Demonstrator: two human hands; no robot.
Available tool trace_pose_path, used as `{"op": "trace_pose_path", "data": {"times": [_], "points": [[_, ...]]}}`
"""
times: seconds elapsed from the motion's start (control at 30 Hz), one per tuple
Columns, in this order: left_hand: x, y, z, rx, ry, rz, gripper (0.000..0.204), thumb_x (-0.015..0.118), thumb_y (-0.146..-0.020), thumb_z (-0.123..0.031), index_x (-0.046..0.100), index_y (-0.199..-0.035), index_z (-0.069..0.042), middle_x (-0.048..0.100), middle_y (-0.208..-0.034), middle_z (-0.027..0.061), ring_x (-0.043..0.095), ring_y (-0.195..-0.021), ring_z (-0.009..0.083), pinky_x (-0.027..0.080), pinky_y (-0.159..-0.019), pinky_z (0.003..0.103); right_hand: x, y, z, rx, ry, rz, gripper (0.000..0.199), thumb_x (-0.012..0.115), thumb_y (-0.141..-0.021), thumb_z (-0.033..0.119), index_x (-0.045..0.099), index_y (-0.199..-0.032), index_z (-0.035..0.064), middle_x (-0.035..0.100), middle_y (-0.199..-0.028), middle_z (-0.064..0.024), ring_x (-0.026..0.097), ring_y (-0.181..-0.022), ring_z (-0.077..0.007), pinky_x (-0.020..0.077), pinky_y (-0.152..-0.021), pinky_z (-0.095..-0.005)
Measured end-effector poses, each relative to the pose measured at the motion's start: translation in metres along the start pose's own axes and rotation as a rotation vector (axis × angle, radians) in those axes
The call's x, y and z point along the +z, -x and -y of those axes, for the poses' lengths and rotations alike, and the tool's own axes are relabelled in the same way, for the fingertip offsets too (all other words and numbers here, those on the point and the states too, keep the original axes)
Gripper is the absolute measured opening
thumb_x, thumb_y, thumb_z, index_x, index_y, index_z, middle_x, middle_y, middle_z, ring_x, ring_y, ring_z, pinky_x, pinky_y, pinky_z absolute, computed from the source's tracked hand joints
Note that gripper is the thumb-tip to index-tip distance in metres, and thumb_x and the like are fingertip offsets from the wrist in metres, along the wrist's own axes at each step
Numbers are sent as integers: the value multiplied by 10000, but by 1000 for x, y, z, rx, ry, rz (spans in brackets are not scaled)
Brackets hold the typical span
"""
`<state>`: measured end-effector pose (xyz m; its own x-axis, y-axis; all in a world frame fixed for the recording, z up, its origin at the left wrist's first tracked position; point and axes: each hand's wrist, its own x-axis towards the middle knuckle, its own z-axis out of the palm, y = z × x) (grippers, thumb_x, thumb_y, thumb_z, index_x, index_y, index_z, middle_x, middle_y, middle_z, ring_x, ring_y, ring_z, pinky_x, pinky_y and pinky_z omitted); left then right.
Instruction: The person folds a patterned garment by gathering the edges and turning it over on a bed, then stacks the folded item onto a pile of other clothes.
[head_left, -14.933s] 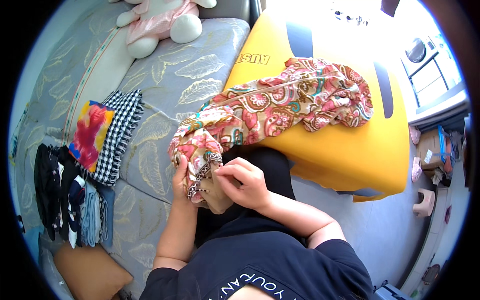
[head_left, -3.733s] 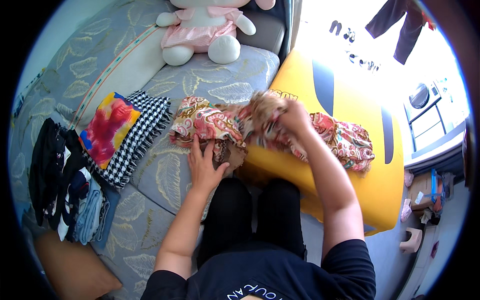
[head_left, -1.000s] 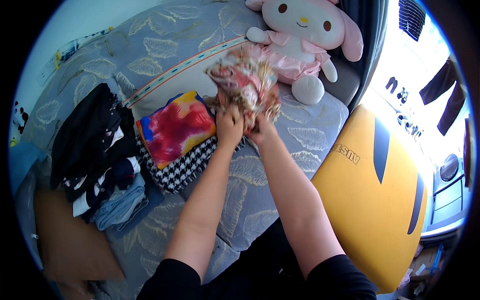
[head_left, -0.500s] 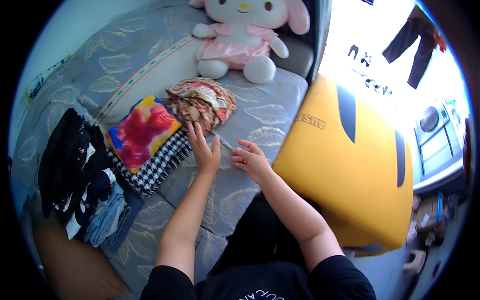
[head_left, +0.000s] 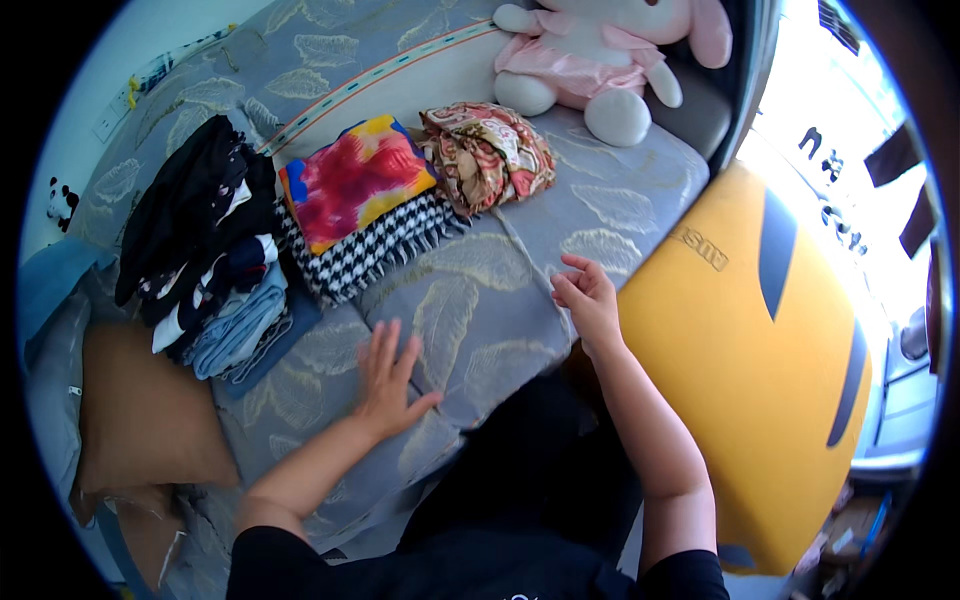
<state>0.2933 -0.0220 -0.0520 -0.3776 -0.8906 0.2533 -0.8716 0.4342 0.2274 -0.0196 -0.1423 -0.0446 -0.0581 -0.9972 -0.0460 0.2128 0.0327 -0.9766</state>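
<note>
folded paisley cloth (head_left: 487, 155) is lying at twelve o'clock beside the pile; left hand (head_left: 388, 375) is resting flat on the sofa (head_left: 480, 300), right hand (head_left: 588, 300) hovering, fingers loosely spread, both empty; folding step looks finished.

The person wears a black short-sleeved top; its sleeves end above the elbows, one showing at the lower left and the other at the lower right edge of the view. A sliver of pale print sits on the chest of the top at the very bottom edge, too cut off to make out. Dark black trousers cover the lap. Both forearms are bare, and the left hand (head_left: 388, 378) and right hand (head_left: 588, 298) carry no rings, watch or bracelets that can be seen.
</note>
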Motion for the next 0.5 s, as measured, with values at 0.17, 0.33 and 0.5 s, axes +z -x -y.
{"op": "trace_pose_path", "data": {"times": [0.17, 0.33, 0.5], "points": [[22, 20, 18, -2, -54, 217, 891, 560, -784, -653, 301, -1445, -114, 193, -1509, 231, 158, -1387, 452, 66, -1049, 670, 31, -126, 24, -377, 125, 55, 331, 685, -831, 119, 560, -1119, 14, 632, -861, -61, 608, -795, -142, 483, -750, -281], [31, 30, 21, -42, 11, 247, 853, 545, -781, -667, 324, -1432, -161, 211, -1498, 229, 167, -1380, 451, 36, -1047, 672, 44, -207, 52, -484, 606, 14, 578, 737, -768, 330, 519, -1205, 21, 564, -1153, -205, 521, -1103, -359, 409, -952, -437], [31, 28, 19, -127, 54, 388, 840, 555, -769, -669, 329, -1432, -205, 197, -1512, 191, 116, -1401, 420, 24, -1060, 668, 67, -243, 24, 176, 489, -204, 902, 779, -691, 463, 394, -1333, -40, 433, -1334, -251, 441, -1220, -399, 351, -1036, -470]]}}
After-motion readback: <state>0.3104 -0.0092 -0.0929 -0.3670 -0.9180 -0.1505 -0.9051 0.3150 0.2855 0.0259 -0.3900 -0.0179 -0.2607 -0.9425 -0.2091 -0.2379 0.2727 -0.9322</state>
